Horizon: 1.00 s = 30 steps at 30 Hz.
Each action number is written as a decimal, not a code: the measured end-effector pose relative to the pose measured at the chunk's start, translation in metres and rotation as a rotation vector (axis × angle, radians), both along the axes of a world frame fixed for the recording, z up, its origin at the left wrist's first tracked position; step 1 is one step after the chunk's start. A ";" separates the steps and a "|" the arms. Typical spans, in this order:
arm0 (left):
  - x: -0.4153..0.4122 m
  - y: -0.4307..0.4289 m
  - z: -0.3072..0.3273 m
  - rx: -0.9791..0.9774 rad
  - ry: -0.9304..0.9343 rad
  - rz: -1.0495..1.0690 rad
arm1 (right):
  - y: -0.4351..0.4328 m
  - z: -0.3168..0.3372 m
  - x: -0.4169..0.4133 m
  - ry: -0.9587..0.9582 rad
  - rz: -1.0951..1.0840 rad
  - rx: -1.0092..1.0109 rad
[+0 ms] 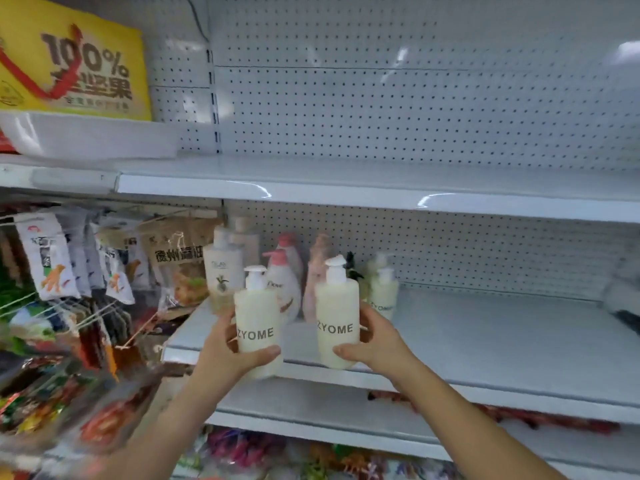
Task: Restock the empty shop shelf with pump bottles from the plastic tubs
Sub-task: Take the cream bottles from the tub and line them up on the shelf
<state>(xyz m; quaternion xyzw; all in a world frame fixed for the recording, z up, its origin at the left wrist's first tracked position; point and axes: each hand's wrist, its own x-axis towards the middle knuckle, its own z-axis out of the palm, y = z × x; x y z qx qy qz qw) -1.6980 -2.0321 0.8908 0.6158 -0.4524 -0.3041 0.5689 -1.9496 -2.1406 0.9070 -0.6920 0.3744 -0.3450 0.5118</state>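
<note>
head view is showing you holding two cream pump bottles at the front edge of the shelf [485, 344]. your left hand [235, 351] is clamped around the left bottle [258, 323], thumb across the front under the label, and your right hand [372, 341] is clamped on the right bottle [337, 317] the same way. both bottles are upright, near the lip and seemingly not yet resting on the shelf, though the bases are hard to read. a cluster of stocked bottles [287, 282] is standing behind them at the left end, with a matching bottle [382, 292] just beside your right fingers. you are probably best pushing each one back into line beside that matching bottle, label facing out, pump heads clear of their neighbours, and setting the bases flat before letting go. no tubs are showing.
</note>
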 end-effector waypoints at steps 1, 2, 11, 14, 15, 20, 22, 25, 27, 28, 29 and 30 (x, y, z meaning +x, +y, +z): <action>-0.017 -0.008 -0.001 -0.005 0.003 -0.025 | -0.002 0.000 -0.018 -0.001 -0.019 -0.002; -0.033 -0.014 -0.003 -0.006 0.009 -0.042 | -0.005 -0.002 -0.035 0.001 -0.040 -0.002; -0.149 -0.059 -0.013 -0.040 0.004 -0.143 | -0.022 -0.004 -0.160 -0.001 -0.161 -0.003; -0.170 -0.068 -0.015 -0.033 -0.001 -0.170 | -0.032 -0.006 -0.183 0.002 -0.195 0.008; -0.175 -0.072 -0.016 -0.030 -0.005 -0.180 | -0.035 -0.007 -0.188 0.002 -0.199 0.010; -0.185 -0.097 -0.022 -0.019 -0.024 -0.234 | -0.060 -0.013 -0.200 0.027 -0.217 0.017; -0.185 -0.110 -0.028 -0.028 -0.011 -0.253 | -0.074 -0.017 -0.203 0.027 -0.229 0.013; -0.182 -0.130 -0.034 -0.023 0.006 -0.295 | -0.098 -0.020 -0.204 0.038 -0.264 0.013; -0.179 -0.146 -0.037 -0.035 -0.002 -0.314 | -0.116 -0.021 -0.203 0.052 -0.267 0.010; -0.179 -0.153 -0.038 -0.037 -0.002 -0.321 | -0.125 -0.022 -0.202 0.059 -0.264 0.011; -0.178 -0.159 -0.040 -0.033 0.007 -0.326 | -0.134 -0.022 -0.200 0.063 -0.262 0.011; -0.178 -0.164 -0.041 -0.029 0.017 -0.330 | -0.143 -0.023 -0.198 0.072 -0.258 0.010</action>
